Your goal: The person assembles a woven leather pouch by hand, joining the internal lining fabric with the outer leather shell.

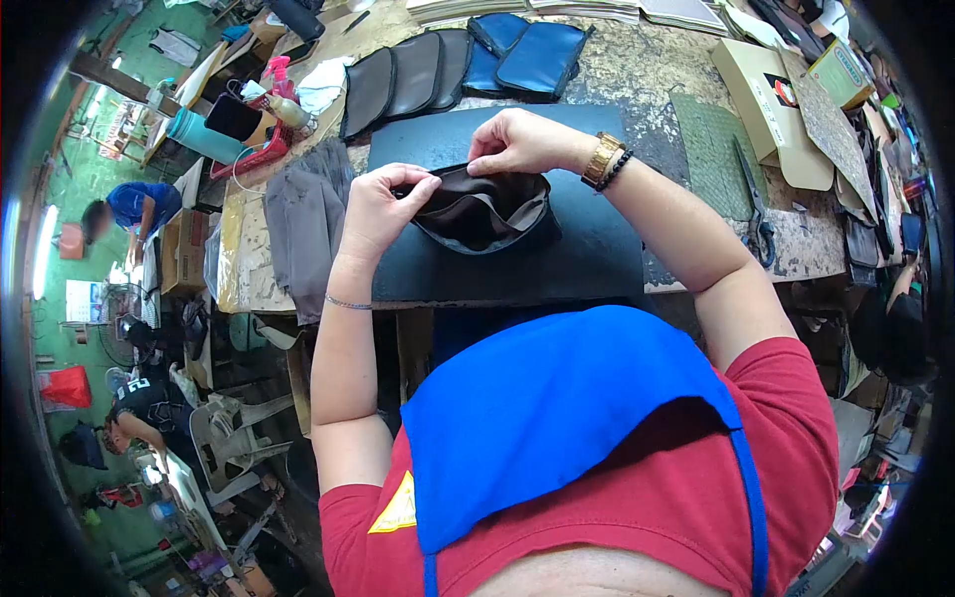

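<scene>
A: Biggest first?

B: Table (637, 75). Then the dark mat (587, 264) on it, probably a smooth base over the worn top.

A: Around the mat?

B: Green sheet (701, 149) right of it, grey cloth (306, 224) bunched left of it. Brown pouches (413, 75) and blue pouches (542, 60) overlapped at its far side, likely parked there to leave the middle for one piece.

A: The piece in hand?

B: One dark pouch (484, 221) over the mat's middle, mouth up and spread, lining showing. Couldn't tell if its base touched the mat.

A: Scissors?

B: Right of the mat, lying on the green sheet (701, 149), seemingly set aside but reachable.

A: Hands?

B: Left hand (383, 204): narrow thumb-and-finger pinch on the pouch's left rim, forearm nearly straight out. Right hand (522, 144): narrow pinch on the far rim, wrist arched, fingertips down, elbow flared past the mat's right edge.

A: Why both?

B: Pinching two spots probably stopped the soft mouth sagging and let the person see inside.
</scene>
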Demonstrator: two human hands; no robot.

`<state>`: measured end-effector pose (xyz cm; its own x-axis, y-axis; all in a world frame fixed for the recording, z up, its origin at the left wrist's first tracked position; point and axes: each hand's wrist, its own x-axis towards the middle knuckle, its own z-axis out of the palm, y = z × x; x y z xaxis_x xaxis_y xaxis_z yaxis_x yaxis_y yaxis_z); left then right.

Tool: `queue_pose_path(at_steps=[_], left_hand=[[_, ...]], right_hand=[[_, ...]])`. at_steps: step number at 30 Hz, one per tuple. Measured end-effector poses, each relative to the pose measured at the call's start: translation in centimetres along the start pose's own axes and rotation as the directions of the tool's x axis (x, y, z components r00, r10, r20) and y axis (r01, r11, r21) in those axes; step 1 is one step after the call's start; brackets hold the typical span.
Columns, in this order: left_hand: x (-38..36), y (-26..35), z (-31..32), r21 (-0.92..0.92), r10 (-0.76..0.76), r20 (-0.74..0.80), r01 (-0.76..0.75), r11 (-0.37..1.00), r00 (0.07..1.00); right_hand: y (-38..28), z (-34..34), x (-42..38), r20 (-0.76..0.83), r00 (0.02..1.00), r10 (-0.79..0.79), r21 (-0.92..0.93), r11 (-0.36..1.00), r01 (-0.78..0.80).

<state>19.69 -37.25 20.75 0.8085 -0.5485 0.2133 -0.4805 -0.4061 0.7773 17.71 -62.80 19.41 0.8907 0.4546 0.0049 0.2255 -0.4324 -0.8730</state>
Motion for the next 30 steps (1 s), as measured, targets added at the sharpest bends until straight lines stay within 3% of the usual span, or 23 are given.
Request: queue_pose_path(at_steps=[2,8,11,17,21,24,27,30], left_hand=[[0.0,0.0,0.1,-0.009,0.023,-0.014,-0.023,1.0,1.0],[0.0,0.1,0.2,0.002,0.016,-0.022,-0.016,1.0,1.0],[0.1,0.0,0.7,0.007,0.054,-0.04,-0.054,0.999,0.998],[-0.5,1.8,0.4,-0.012,-0.006,-0.027,0.006,1.0,1.0],[-0.6,1.7,-0.4,0.232,-0.045,0.013,0.041,0.972,0.999],[-0.5,1.8,-0.8,0.237,-0.178,0.074,0.156,0.959,0.981],[-0.3,0.8,-0.9,0.118,-0.27,0.139,0.255,0.96,0.953],[-0.3,0.7,-0.8,0.004,-0.25,0.169,0.253,0.967,0.953]], right_hand=[[0.2,-0.1,0.4,0.045,0.999,0.029,0.042,0.999,-0.031],[-0.7,0.2,1.1,0.035,0.996,-0.08,-0.097,0.992,0.083],[-0.5,0.7,1.4,0.033,0.995,-0.093,-0.053,0.994,0.095],[-1.4,0.6,1.1,0.017,0.99,-0.142,-0.102,0.984,0.143],[-1.0,0.5,1.3,0.006,0.991,-0.135,-0.147,0.98,0.135],[-1.0,0.4,1.3,0.008,0.99,-0.138,-0.183,0.973,0.137],[-0.8,0.1,1.3,0.021,0.988,-0.153,-0.214,0.965,0.154],[-0.7,0.1,1.3,0.036,0.984,-0.172,-0.239,0.955,0.176]])
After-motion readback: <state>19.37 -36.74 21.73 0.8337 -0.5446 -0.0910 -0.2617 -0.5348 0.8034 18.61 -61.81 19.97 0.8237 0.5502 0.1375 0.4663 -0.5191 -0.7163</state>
